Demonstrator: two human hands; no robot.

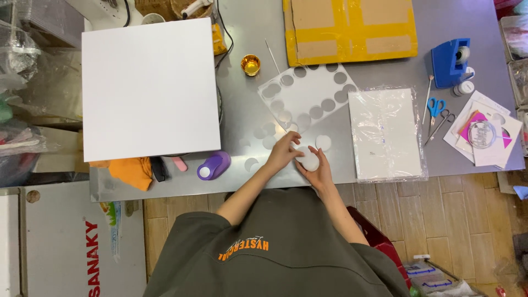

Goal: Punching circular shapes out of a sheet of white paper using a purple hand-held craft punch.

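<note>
Head camera view, looking straight down on a grey metal table [385,71] at which a person in a dark olive shirt is seated. Both hands are brought together at the near edge of the table and are closed around a small white paper disc [311,161]. The left hand [283,152] is seen pinching it from the left and above, while the right hand [319,171] cups it from beneath. A second white disc [323,142] lies just beyond the hands, apart from them.

Just beyond the hands lies a white sheet punched full of round holes [308,96]. A purple hole punch [213,165] rests to the left of the hands, near an orange cloth [132,170]. A large white square board [149,88] fills the left side of the table. To the right, a plastic-wrapped stack of white sheets [386,133] is laid flat. Further right, blue-handled scissors [436,106] and a blue tape dispenser [451,60] are found. A small gold cup [251,64] and a flattened cardboard box with yellow tape [349,27] sit at the far edge.

The held disc is judged to be very light, thin and easily creased. It is probably best gripped gently by its rim, with fingertips kept off its face.
</note>
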